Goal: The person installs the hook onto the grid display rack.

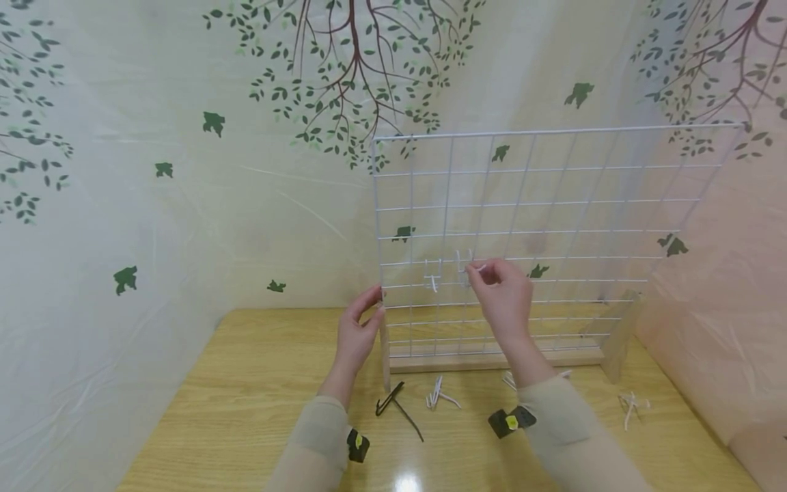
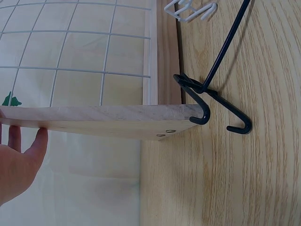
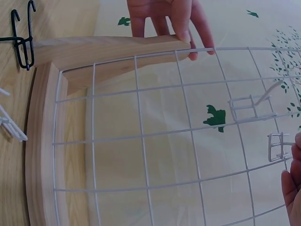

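A white wire grid panel (image 1: 510,205) stands in a wooden frame on the table. My left hand (image 1: 359,333) grips the upper end of the stand's left wooden side piece (image 2: 103,114), beside the grid's edge; in the right wrist view its thumb lies in front and fingers reach behind. With thumb and fingertips, my right hand (image 1: 505,298) pinches a white wire hook (image 3: 278,147) at the grid. To its left, another white hook (image 1: 433,277) hangs on the grid wires. The pinched hook's prong is partly covered by my fingers.
A black wire hook (image 1: 398,408) lies on the table (image 1: 246,403) by the stand's left foot. More white hooks (image 1: 439,395) lie in front of the base, some partly behind my right forearm. Another white hook (image 1: 630,408) is at the right. A leaf-printed curtain (image 1: 295,239) hangs behind.
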Motion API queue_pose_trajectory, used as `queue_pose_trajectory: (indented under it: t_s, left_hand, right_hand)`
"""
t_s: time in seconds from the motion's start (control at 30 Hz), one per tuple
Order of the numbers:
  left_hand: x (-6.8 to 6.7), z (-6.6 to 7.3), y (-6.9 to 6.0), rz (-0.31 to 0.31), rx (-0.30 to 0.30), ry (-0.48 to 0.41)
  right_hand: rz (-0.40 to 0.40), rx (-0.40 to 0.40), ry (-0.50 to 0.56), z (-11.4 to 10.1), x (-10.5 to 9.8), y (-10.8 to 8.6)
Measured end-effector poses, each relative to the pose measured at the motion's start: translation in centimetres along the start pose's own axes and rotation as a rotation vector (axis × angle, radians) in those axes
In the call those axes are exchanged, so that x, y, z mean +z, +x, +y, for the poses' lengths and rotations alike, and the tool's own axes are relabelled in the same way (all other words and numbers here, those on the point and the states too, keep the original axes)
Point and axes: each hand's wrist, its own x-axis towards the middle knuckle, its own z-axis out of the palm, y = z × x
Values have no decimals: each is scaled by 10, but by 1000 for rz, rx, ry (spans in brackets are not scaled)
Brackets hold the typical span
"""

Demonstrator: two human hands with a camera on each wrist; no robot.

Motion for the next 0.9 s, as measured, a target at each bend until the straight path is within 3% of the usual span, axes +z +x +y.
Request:
queue_pose_trajectory:
  t_s: [0.23, 0.9]
  left_hand:
    - [1, 31, -8, -16, -24, -19]
    - [3, 34, -9, -3, -28, 2]
  right_hand:
    - [-72, 15, -15, 6, 2, -9]
    - [-147, 35, 65, 18, 2, -26]
